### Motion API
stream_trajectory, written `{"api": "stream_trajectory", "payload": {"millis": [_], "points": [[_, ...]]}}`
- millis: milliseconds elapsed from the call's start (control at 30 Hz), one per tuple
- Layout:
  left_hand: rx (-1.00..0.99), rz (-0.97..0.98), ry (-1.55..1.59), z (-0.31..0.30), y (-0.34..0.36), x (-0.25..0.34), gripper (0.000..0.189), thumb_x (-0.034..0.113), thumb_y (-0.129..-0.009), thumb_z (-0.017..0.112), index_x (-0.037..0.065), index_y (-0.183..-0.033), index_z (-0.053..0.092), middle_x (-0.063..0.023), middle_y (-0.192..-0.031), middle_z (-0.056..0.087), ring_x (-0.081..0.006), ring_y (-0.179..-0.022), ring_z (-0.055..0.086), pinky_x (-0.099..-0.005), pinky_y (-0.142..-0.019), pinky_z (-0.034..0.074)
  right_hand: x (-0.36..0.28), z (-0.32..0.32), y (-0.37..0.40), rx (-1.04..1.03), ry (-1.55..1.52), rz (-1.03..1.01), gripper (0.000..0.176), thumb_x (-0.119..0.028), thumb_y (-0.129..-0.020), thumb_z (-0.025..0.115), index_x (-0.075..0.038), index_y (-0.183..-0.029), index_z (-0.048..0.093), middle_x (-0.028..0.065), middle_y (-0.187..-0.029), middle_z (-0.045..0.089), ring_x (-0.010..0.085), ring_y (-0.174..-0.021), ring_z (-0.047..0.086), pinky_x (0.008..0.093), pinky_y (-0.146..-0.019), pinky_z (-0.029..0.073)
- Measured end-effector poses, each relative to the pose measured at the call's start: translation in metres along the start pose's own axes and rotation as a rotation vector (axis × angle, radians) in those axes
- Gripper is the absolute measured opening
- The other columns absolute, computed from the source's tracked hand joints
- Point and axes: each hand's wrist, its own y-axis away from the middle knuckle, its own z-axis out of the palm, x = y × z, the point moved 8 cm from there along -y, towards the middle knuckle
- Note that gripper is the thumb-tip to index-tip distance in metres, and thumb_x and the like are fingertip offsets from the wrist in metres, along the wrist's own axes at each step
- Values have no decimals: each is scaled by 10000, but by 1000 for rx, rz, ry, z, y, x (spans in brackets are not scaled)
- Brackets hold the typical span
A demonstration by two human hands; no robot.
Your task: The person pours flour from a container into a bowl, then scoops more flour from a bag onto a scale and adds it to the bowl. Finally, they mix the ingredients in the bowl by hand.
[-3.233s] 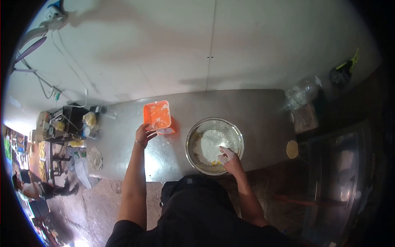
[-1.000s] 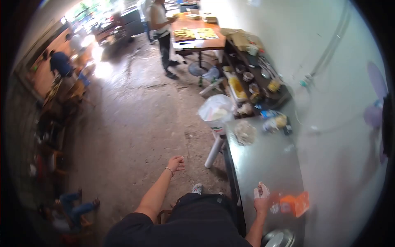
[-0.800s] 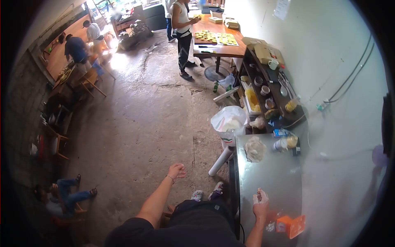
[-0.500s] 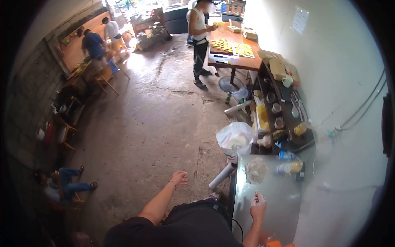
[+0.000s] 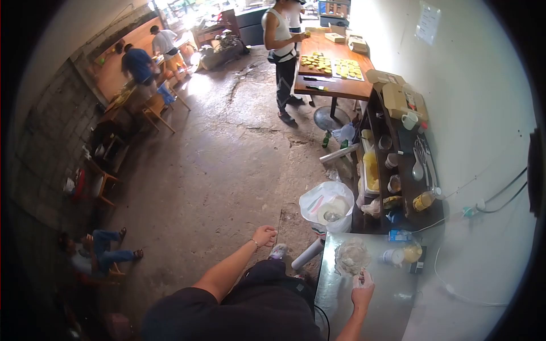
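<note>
plastic bag [image 5: 351, 257] lies crumpled just beyond the floury fingers [image 5: 362, 277], bunched narrow, of the right hand [image 5: 363, 294].

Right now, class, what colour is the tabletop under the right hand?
Shiny silver-grey metal tabletop, best in the head view.

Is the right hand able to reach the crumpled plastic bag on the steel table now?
Probably yes: the right hand is above the steel table, close beside the crumpled plastic bag, and nothing stands between them.
</note>
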Motion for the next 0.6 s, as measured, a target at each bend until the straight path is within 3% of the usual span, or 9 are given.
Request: {"api": "stream_trajectory", "payload": {"millis": [267, 467, 600], "points": [[-128, -13, -194, 47, -80, 59, 405, 211, -910, 746, 8, -1246, 643, -126, -1015, 709, -202, -798, 714, -361, -597, 625, -11, 3, 0, 127, 63, 133, 414, -51, -868, 671, 43, -1271, 651, 189, -1093, 683, 280, -883, 678, 386, -820, 546], [-288, 59, -429, 106, -172, 98, 480, 262, -872, 771, 4, -1258, 647, -149, -1048, 733, -202, -818, 724, -353, -602, 621, -19, 17, -5, 241, 35, 309, 396, -86, -857, 671, 46, -1231, 654, 198, -1080, 674, 318, -910, 665, 422, -845, 539], [-376, 141, -666, 149, -209, 116, 476, 283, -859, 755, 18, -1244, 664, -169, -1078, 736, -243, -875, 732, -368, -708, 611, -22, 33, -12, 237, 107, 341, 392, -77, -854, 675, 44, -1226, 657, 195, -1067, 676, 304, -894, 668, 408, -830, 546]]}}
